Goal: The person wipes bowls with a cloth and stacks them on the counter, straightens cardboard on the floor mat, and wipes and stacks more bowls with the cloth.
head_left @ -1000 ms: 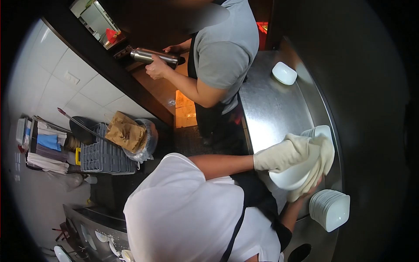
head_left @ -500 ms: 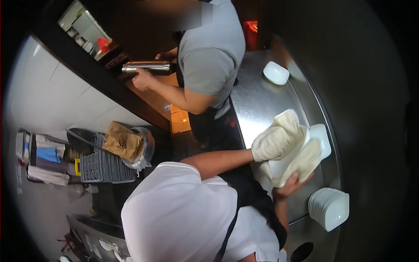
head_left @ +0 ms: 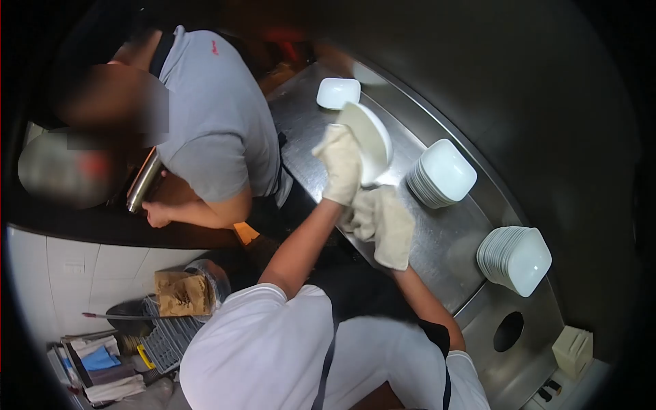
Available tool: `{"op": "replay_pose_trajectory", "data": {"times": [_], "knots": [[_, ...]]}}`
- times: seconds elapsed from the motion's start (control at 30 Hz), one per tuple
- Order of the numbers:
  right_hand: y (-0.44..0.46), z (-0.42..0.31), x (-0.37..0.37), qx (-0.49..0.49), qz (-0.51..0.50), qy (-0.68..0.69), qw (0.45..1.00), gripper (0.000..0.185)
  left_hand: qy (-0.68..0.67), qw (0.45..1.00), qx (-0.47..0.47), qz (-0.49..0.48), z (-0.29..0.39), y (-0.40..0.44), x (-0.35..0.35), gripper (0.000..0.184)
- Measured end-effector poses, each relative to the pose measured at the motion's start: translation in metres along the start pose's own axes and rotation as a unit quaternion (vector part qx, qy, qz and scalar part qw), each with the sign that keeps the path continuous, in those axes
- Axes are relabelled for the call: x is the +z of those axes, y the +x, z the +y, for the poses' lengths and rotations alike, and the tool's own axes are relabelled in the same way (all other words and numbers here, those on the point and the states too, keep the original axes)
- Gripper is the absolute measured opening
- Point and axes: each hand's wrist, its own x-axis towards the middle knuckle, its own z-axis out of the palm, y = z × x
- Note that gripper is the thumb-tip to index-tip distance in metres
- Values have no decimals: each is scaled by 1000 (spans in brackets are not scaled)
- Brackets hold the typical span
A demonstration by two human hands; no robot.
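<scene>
Wrapped in one part of a cream cloth, my left hand (head_left: 339, 160) grips a white bowl (head_left: 374, 142), which is tilted and blurred above the steel counter. The other part of the cloth (head_left: 393, 229) covers my right hand (head_left: 398, 260), whose fingers are hidden; it is bunched around that hand, apart from the bowl. To the right of the held bowl stands a stack of white bowls (head_left: 447, 171) on the counter. A second stack (head_left: 523, 263) sits farther right. Beyond the held bowl lies a single white bowl (head_left: 338, 93).
A person in a grey shirt (head_left: 212, 116) stands at the left end of the steel counter (head_left: 444, 249), holding a metal flask (head_left: 145, 181). The counter has a round hole (head_left: 508, 332). At lower left are a grey rack (head_left: 174, 342) and a paper bag (head_left: 183, 294).
The view has turned to the right. My left hand has carried the bowl away from the nearer stack, towards the single bowl. My right hand has come off the bowl, with cloth over it.
</scene>
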Motion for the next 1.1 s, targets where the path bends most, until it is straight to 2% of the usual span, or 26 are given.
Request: {"op": "replay_pose_trajectory", "data": {"times": [0.03,0.07,0.1,0.13,0.17,0.2,0.23,0.27,0.3,0.33,0.37,0.4,0.47,0.5,0.53,0.57,0.67,0.8,0.9,0.97,1.0,1.1], "knots": [[-1,26,25,20,-60,237,969,14,-116,987,28,105,2,16,4,16],[-2,52,49,79,-101,549,826,11,-107,982,38,149,-16,33,6,15],[-2,77,73,149,-119,717,671,9,-65,984,37,161,-43,48,7,15],[-14,28,27,232,-95,692,677,6,-13,986,37,160,-71,64,10,16],[-15,25,18,122,-42,509,851,6,45,986,41,156,-100,80,13,16],[-16,26,10,7,13,283,959,8,110,982,50,148,-130,98,16,17],[-16,28,6,-104,63,31,992,10,174,973,66,140,-157,114,18,18],[-19,34,10,-32,81,174,981,11,226,961,86,134,-183,131,21,20],[-24,43,22,39,97,312,944,13,264,949,121,121,-196,141,16,21],[-25,51,30,107,112,444,883,15,302,934,156,108,-212,151,12,25],[-23,55,33,127,118,445,879,18,166,980,80,77,-238,164,11,17],[-21,63,39,116,110,447,880,19,27,999,1,44,-270,176,14,12],[-20,78,50,94,93,452,882,23,-42,993,-100,47,-277,180,29,16],[-20,66,32,140,53,405,902,31,29,989,-120,83,-254,180,35,17],[-20,58,24,149,41,425,892,33,101,978,-138,119,-233,182,39,20],[-19,51,20,158,29,445,881,34,211,959,-179,61,-222,188,34,25],[-16,50,20,163,5,481,861,36,124,968,-199,87,-221,194,32,19],[-15,52,24,160,-17,486,859,36,-118,942,-312,42,-212,190,24,11],[-13,57,29,155,-29,469,869,37,-106,941,-320,43,-170,176,23,12],[-14,57,31,146,-40,451,879,38,87,977,-197,14,-245,188,30,9],[-14,55,29,140,-48,439,886,38,182,974,-132,-3,-273,190,32,10],[-20,50,25,140,-72,416,896,38,355,921,-150,-62,-210,174,18,6]]}}
